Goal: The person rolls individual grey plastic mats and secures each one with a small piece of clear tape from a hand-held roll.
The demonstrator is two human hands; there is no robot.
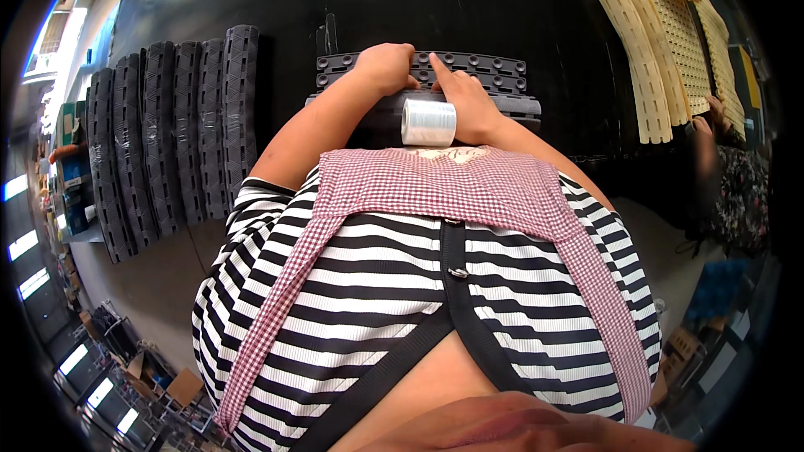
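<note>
In front of me lie dark grey plastic strips (501, 75) with round studs and slots, side by side across the black table. My left hand (387, 68) rests on their left part, its fingers curled in; what they pinch, if anything, is hidden. My right hand (471, 107) lies over the middle of the strips, index finger stretched forward and touching the studded face. A roll of white labels (430, 123) sits against the inner side of my right hand, close to my apron; whether it rests on the table edge I cannot tell.
Several dark grey ribbed strips (159, 134) lie in a row at the left. Beige strips (643, 67) and perforated beige panels (677, 42) are at the far right, where another person's hand (713, 114) reaches in. The black tabletop (469, 0) stretches away beyond my hands.
</note>
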